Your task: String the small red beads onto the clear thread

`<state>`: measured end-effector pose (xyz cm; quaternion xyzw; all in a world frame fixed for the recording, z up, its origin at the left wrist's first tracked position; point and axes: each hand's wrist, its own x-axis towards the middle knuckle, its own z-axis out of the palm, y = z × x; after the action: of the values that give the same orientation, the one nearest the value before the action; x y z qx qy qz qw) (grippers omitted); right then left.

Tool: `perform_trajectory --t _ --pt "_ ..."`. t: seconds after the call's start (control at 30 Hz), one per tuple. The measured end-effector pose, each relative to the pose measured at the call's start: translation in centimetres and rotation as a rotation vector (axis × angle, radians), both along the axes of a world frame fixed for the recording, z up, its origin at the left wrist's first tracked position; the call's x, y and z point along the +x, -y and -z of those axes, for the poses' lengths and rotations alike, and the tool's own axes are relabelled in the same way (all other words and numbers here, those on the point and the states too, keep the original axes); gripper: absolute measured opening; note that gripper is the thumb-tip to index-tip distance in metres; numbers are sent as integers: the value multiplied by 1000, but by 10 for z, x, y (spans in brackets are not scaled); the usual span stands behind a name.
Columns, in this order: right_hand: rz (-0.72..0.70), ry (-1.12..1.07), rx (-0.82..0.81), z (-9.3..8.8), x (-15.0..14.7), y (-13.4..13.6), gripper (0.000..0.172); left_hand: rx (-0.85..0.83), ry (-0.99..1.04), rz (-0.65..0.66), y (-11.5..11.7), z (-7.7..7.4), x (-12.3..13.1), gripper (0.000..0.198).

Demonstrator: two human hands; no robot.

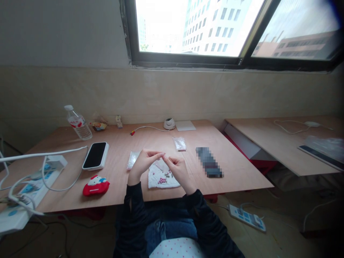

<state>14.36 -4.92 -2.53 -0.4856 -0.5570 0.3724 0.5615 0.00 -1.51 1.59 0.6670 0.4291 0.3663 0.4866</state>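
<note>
Over a white cloth (pixel 154 182), my left hand (pixel 145 163) and my right hand (pixel 178 171) meet at their fingertips. Thumb and forefinger of each hand are pinched together. Whatever lies between the fingertips is too small to make out. On the cloth below are several small pink beads (pixel 162 180) and a few tiny darker pieces (pixel 168 175). A clear plastic bag (pixel 131 160) lies partly behind my left hand. Beyond my right hand is another small clear bag (pixel 180 144) with small contents.
On the left of the table (pixel 129 195) are a phone (pixel 95 156), a red cartoon case (pixel 96 186), a power strip (pixel 37 193) with cables and a water bottle (pixel 78 123). A small white dome camera (pixel 169 124) stands at the back. A blurred dark object (pixel 209 162) lies right.
</note>
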Motion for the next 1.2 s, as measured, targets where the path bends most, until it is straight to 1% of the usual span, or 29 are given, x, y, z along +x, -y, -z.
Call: perform_trajectory --t 0.1,0.17,0.2,0.27,0.33,0.4,0.53,0.7,0.83,1.0,1.03,1.1,1.2 --pt "17 63 -29 -3 6 -2 49 -6 -87 -56 5 -7 -2 35" --pt "31 112 -16 -6 10 -4 38 -4 -114 -70 7 -9 -3 34" --pt "15 131 -3 -8 11 -5 31 0 -112 -68 7 -10 -3 34" --pt "-52 144 26 -11 13 -6 23 11 -96 -54 6 -9 -3 33" --pt "-101 146 47 -14 13 -7 20 26 -72 -38 3 -6 -3 33" --pt "-109 151 55 -16 13 -8 19 46 -36 -21 0 -2 -3 33" --pt "-93 124 0 -16 18 -13 22 40 29 32 -6 7 -4 33" --pt "-47 33 -34 -15 29 -27 28 7 8 80 -10 18 -4 24" --pt "-39 4 -33 -16 40 -39 32 -42 16 78 -10 19 5 23" --pt "-43 -31 3 -13 49 -47 30 -54 7 57 -10 23 15 19" --pt "-49 -30 9 -11 50 -48 32 -53 9 50 -11 24 16 18" --pt "-62 -12 6 -6 50 -48 40 -50 18 37 -11 26 16 17" --pt "-90 -3 -46 3 49 -49 49 -62 29 13 -13 29 14 18"
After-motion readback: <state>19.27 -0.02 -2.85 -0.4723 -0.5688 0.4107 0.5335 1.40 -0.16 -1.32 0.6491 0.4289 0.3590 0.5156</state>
